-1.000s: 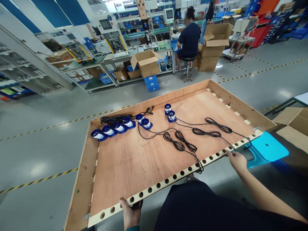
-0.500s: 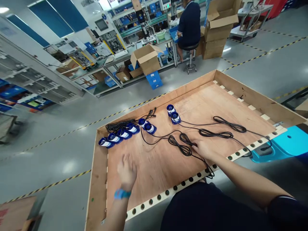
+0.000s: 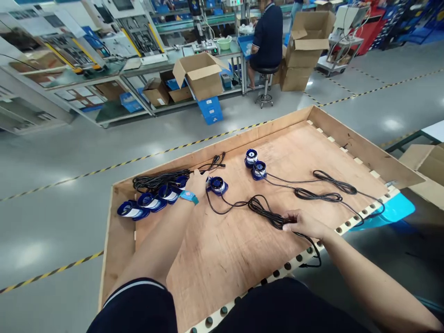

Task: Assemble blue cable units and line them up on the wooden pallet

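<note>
My right hand (image 3: 302, 224) is closed around two coiled black cables (image 3: 265, 210), pinched together between thumb and fingers just above the box's front edge. My left hand (image 3: 197, 183) reaches to the far side and is closed on a blue, round-bodied device (image 3: 208, 183), mostly covered by the fingers. Right beside it sits a similar blue device (image 3: 218, 185) with a white label. Several more blue devices (image 3: 151, 202) lie tilted in a row left of my left wrist. Two others (image 3: 258, 170) stand farther right, with their black cables (image 3: 319, 194) looped toward the front edge.
All this lies in a shallow wooden box (image 3: 107, 240) whose front strip has a row of holes (image 3: 287, 266). Bundled black cables (image 3: 163, 179) run along the far wall. Beyond are cardboard boxes (image 3: 204, 81), a workbench and a seated person (image 3: 267, 39).
My left hand has moved forward and right from above the bare board to the blue devices. My right hand has gathered two separate cable coils into one bundle.
</note>
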`<action>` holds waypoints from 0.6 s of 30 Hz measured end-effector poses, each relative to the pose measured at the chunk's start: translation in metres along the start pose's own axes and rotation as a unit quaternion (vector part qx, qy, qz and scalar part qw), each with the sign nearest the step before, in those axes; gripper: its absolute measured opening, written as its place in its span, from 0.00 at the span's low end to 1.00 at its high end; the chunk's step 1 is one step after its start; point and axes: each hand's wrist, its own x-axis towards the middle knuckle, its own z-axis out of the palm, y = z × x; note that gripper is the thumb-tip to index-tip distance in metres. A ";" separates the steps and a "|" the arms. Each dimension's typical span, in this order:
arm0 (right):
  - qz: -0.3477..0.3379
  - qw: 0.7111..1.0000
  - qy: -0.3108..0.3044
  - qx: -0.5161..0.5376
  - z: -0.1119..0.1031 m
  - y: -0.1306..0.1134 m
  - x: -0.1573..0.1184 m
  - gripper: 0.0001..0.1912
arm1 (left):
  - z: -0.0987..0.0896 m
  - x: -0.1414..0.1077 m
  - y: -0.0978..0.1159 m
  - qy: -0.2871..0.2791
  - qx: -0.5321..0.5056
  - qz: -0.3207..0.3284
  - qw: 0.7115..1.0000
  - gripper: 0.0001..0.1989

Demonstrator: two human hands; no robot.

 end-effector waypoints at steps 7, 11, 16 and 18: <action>-0.100 0.939 0.110 -0.311 0.022 0.014 0.017 0.09 | -0.001 -0.036 0.005 0.014 0.048 0.022 0.999 0.24; -0.059 0.926 0.070 -0.367 0.026 0.018 0.022 0.12 | 0.001 -0.049 0.010 -0.008 0.033 -0.023 0.999 0.24; -0.032 0.904 0.091 -0.417 0.038 0.019 0.028 0.34 | -0.003 -0.068 0.020 -0.099 0.047 -0.078 0.991 0.29; -0.008 0.902 0.086 -0.423 0.045 0.018 0.028 0.40 | -0.003 -0.072 0.024 -0.072 0.068 -0.067 0.993 0.30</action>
